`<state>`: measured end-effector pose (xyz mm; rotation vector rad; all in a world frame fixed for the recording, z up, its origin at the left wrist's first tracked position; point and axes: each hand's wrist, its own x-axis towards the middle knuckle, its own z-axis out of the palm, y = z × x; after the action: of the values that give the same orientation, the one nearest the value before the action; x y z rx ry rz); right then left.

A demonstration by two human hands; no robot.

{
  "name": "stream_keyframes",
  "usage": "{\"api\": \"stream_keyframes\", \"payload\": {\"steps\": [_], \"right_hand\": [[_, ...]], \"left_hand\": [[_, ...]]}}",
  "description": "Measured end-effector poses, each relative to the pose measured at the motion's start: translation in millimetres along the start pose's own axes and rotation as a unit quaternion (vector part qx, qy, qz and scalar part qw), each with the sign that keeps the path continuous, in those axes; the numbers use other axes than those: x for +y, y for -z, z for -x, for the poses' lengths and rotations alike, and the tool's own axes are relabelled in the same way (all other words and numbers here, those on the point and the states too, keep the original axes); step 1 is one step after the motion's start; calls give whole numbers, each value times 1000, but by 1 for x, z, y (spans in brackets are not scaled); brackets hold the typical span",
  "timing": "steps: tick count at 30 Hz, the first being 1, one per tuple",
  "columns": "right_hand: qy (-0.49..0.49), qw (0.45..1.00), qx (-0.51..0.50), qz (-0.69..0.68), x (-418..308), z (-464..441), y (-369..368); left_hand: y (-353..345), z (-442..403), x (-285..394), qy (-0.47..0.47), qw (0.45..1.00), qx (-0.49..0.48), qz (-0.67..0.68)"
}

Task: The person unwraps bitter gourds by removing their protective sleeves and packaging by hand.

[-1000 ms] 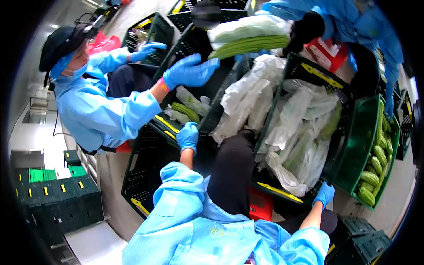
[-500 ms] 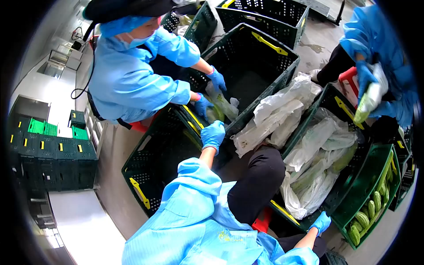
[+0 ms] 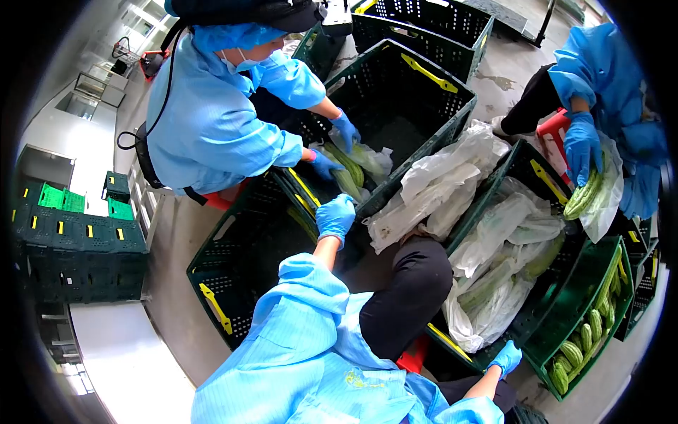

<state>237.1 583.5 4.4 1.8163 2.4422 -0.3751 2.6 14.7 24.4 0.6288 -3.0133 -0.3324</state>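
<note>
Blue-gloved and well apart, my left hand [image 3: 336, 218] curls at the corner of the left crate [image 3: 244, 321] and my right hand [image 3: 506, 357] at the near corner of the gourd crate [image 3: 540, 304]; neither carries a gourd, and from this feed I cannot tell how firmly they grip. Bagged gourds [image 3: 491, 283] lie heaped just beyond my right hand, so I judge much bagging done, while bare gourds [image 3: 587, 337] remain to its right. Beyond my left hand, a co-worker's hands [image 3: 345, 131] touch more gourds [image 3: 351, 169], so work seems unfinished.
</note>
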Motion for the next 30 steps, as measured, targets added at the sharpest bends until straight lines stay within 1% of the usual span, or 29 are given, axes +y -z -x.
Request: {"api": "stream_keyframes", "payload": {"steps": [3, 9, 13, 18, 21, 25, 30], "right_hand": [[12, 1000, 18, -6, 5, -3, -5], [4, 1000, 7, -2, 1, 1, 0], [4, 1000, -4, -2, -4, 7, 4], [11, 1000, 8, -1, -3, 7, 3], [14, 1000, 11, 7, 0, 3, -1], [8, 1000, 18, 24, -1, 4, 0], [3, 1000, 4, 20, -2, 2, 1]], "left_hand": [[-2, 1, -2, 1, 1000, -4, -1], [-6, -2, -5, -4, 1000, 0, -10], [0, 0, -3, -8, 1000, 8, 16], [3, 1, -1, -3, 1000, 6, 20], [0, 0, -2, 0, 1000, -7, 7], [-1, 0, -1, 2, 1000, -2, 3], [2, 0, 1, 6, 1000, -12, -14]]}}
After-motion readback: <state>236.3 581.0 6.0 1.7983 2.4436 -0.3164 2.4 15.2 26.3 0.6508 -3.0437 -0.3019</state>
